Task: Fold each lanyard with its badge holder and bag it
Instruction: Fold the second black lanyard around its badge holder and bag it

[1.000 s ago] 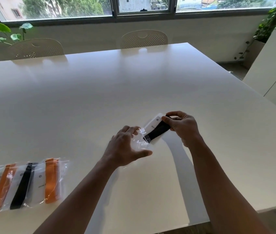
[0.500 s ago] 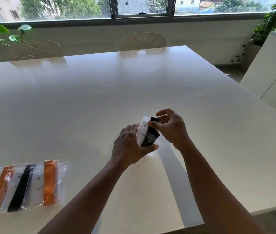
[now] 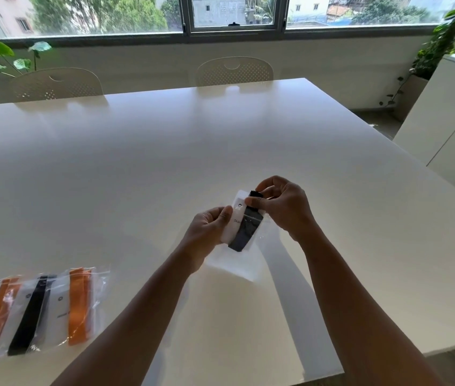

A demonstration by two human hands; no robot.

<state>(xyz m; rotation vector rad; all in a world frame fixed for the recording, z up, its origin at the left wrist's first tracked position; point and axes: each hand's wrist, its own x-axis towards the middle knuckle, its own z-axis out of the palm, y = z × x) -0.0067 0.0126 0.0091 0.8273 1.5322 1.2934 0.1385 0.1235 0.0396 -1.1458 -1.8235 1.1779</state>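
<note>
A folded black lanyard [image 3: 245, 231] lies against its white badge holder [image 3: 236, 214], and both sit partly inside a clear plastic bag [image 3: 237, 263] held upright above the white table [image 3: 142, 168]. My left hand [image 3: 206, 229] grips the bag's left edge near its mouth. My right hand [image 3: 282, 207] pinches the top of the lanyard and holder, which still stick out above the bag's mouth. The bag's lower part hangs loose below the lanyard.
Three filled bags [image 3: 36, 305] lie at the table's near left: orange, black and orange lanyards. Two white chairs [image 3: 234, 71] stand at the far side under the window. A white cabinet [image 3: 454, 121] stands at the right, with plants in both corners.
The lanyard and holder have turned from lying flat and slanted to upright and gone deeper into the bag. Both hands lifted the bundle off the table and came closer together.
</note>
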